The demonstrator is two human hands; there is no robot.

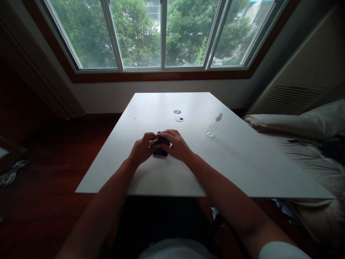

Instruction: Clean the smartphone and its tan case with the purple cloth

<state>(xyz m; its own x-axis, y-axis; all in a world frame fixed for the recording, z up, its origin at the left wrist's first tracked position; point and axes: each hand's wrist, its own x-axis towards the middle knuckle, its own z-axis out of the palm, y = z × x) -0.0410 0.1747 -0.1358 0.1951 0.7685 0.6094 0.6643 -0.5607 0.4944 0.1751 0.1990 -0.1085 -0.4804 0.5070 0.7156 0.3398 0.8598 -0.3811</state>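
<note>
Near the middle of the white table (229, 172), a dark phone-like slab (160, 153) with a pale lower edge lies flat beneath my hands. Over its upper part is a small dark purple thing (164, 140); its kind does not show. My right hand (177, 144) curls round that purple thing from the right, thumb bent in toward it. From the left, my left hand (143, 148) has its fingers bent and closed at the purple thing's left edge, just above the slab. Both hands partly hide the slab and the purple thing.
A clear spray bottle (212, 126) stands right of my hands. Farther back lie two flat round pieces, a dark-rimmed one (177, 112) and a pale one (178, 119) with a dark spot. A sofa (291, 147) flanks the table's right edge; a window (161, 70) is beyond.
</note>
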